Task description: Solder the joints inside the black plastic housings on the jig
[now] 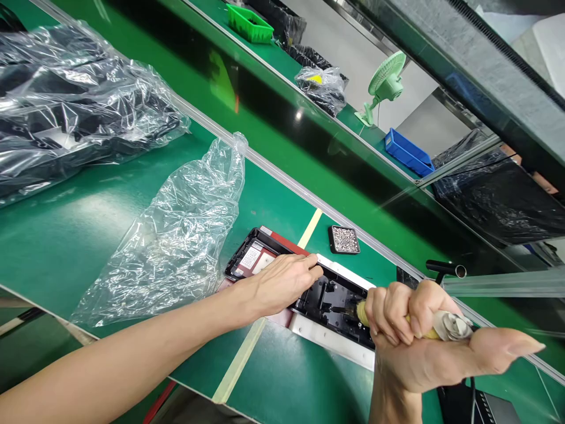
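A long black plastic housing lies open side up on a white and red fixture on the green bench. My left hand rests over the housing's left half, its fingers bent over the far wall; whether it pinches anything there is hidden. My right hand is wrapped round a yellow-handled power screwdriver with pale tape at its rear end. The tool's shaft points left into the housing. A label and a pale plate show at the housing's left end.
Past the housing sits a small black tray of screws. An empty-looking clear plastic bag lies to the left, with bagged black parts beyond. A metal rail edges the bench. A black device is at the lower right.
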{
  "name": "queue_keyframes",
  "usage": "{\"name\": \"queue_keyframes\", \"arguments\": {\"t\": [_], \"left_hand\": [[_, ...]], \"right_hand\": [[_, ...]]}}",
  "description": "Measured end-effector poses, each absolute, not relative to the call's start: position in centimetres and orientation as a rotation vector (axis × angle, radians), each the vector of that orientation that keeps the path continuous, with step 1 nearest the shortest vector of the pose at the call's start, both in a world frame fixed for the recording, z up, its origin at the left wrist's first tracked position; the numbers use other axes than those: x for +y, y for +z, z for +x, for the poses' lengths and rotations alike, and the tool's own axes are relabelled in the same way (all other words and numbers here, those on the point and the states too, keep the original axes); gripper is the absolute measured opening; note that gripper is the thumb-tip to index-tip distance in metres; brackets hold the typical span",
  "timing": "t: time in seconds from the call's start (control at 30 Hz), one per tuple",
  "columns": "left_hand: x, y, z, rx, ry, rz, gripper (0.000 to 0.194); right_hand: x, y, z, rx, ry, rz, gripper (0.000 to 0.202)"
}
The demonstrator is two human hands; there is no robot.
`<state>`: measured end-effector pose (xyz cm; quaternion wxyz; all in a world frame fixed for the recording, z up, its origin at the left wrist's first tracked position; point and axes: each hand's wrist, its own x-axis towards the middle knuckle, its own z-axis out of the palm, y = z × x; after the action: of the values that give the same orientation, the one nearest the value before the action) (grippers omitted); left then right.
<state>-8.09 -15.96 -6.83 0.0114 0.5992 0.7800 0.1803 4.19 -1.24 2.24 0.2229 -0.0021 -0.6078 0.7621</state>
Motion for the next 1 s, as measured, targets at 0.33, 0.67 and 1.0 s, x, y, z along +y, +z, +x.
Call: {"name": "queue_keyframes", "arguments": {"t": [0.33,0.67,1.0], "left_hand": [[-16.0,-6.7,-8.1,2.433,0.589,1.870,0.034],[-16.0,-6.7,-8.0,2.431,0.600,1.874,0.026],[-16.0,-6.8,-8.1,2.427,0.583,1.863,0.023]], "right_hand": [[-1.3,2.3,4.1,-1.650,2.138,0.002,0.077],[-1.7,2.8,4.1,-1.669,2.110,-0.076,0.075],[-2.8,3.4,4.1,-1.748,2.052,-0.013,0.062]]}}
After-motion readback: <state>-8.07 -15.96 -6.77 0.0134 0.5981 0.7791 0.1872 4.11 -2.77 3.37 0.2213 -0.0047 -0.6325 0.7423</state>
